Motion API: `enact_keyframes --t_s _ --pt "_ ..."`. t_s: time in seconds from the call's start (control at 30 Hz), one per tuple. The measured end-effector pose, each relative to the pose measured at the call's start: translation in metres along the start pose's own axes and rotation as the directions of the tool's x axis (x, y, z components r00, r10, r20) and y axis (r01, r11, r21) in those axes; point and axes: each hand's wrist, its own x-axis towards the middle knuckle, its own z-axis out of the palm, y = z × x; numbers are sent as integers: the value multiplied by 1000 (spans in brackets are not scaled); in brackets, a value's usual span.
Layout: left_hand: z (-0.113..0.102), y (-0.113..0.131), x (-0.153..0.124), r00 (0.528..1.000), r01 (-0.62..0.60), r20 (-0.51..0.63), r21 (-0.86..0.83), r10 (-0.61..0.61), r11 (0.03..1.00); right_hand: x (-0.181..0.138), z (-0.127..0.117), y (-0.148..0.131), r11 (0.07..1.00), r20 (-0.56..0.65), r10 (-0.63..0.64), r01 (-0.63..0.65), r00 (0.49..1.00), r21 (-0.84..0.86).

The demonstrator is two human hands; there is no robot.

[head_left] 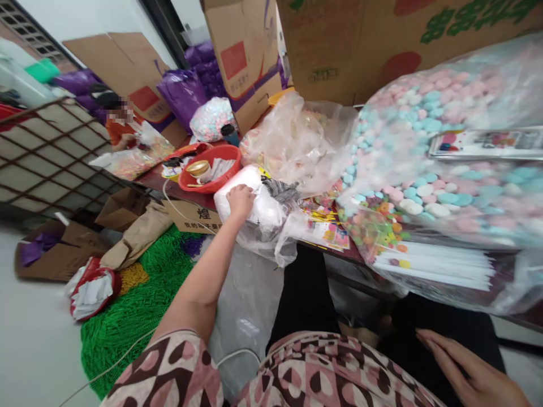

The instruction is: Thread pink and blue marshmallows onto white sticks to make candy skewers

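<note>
My left hand point(241, 200) reaches forward onto a puffy white plastic bag point(265, 213) at the table edge, its fingers curled into the top. What the bag contains cannot be made out. Just behind it stands a red basin point(212, 185) holding a gold-coloured bowl point(197, 168) and white strips. Dark striped wrappers point(282, 190) touch the bag's right side. Down at the lower right, my right hand point(470, 367) rests by my dark trouser leg, fingers stretched out and holding nothing.
A big clear bag of pastel candies point(407, 147) covers the table's right side, with white sticks point(441, 264) by its lower edge. Cardboard boxes point(331, 51) line the back. Green strands point(127, 322) spread on the floor at left. Another person point(121, 127) sits at the far left.
</note>
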Motion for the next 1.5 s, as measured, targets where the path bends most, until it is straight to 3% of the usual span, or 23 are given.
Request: enact_keyframes --t_s 0.13,0.33,0.47,0.87,1.1,1.37,1.5 --pt "-4 7 7 999 -25 -25 -16 25 1000 4 -6 -24 1000 130 4 -3 992 -5" --pt "2 17 11 998 -59 -38 -69 56 996 8 -11 -39 998 142 -43 49 989 -40" --pt "9 16 12 996 -62 -63 8 62 998 8 -14 -42 997 140 -35 43 990 -58" --pt "23 15 22 987 -140 114 260 114 955 9 -11 -40 988 133 -131 140 982 -64" --pt "18 14 23 987 -129 127 263 99 956 9 -10 -37 986 133 -153 161 979 -48" --pt "14 5 24 986 -151 115 286 123 946 49 -36 -73 1000 139 -16 19 990 -22" --pt "13 7 27 984 -167 120 310 136 936 81 -46 -81 994 19 -29 31 999 -107"
